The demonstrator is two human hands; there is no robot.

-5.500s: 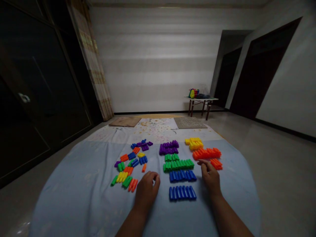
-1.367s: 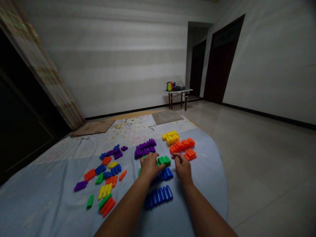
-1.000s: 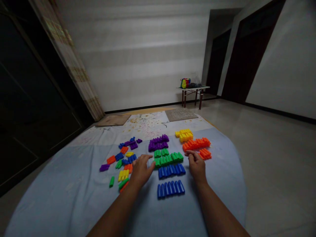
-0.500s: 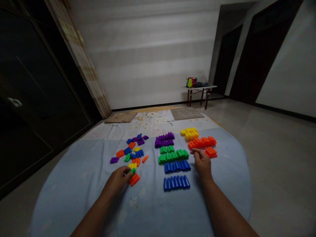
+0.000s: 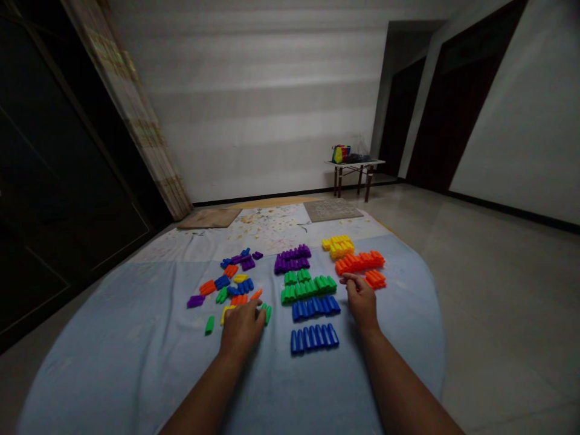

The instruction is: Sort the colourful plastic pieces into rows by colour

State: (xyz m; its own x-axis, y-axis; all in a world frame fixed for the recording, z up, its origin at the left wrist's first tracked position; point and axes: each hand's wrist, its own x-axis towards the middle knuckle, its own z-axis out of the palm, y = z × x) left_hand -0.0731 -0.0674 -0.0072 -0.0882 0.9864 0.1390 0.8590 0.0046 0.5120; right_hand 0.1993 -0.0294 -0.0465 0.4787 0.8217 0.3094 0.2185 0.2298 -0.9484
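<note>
My left hand (image 5: 244,323) is over the near end of a loose mix of coloured plastic pieces, its fingers at green pieces (image 5: 267,314) and hiding part of a yellow one (image 5: 225,314). What its fingers hold, if anything, is hidden. A single green piece (image 5: 209,325) lies to its left. My right hand (image 5: 360,296) is closed, index finger and thumb together, beside the right end of the green rows (image 5: 309,289); nothing clear shows in it. Two blue rows (image 5: 315,338) lie nearer me, purple rows (image 5: 292,260) beyond the green.
Yellow pieces (image 5: 339,246) and orange pieces (image 5: 360,262) lie grouped at the right. A brown board (image 5: 211,219) and a grey board (image 5: 333,210) rest at the table's far edge. Behind stands a small table (image 5: 356,163) with a colourful bag.
My left hand has moved right, over where orange pieces lay. A green piece now lies on the cloth to its left, and green pieces show at its right. The view has shifted slightly.
</note>
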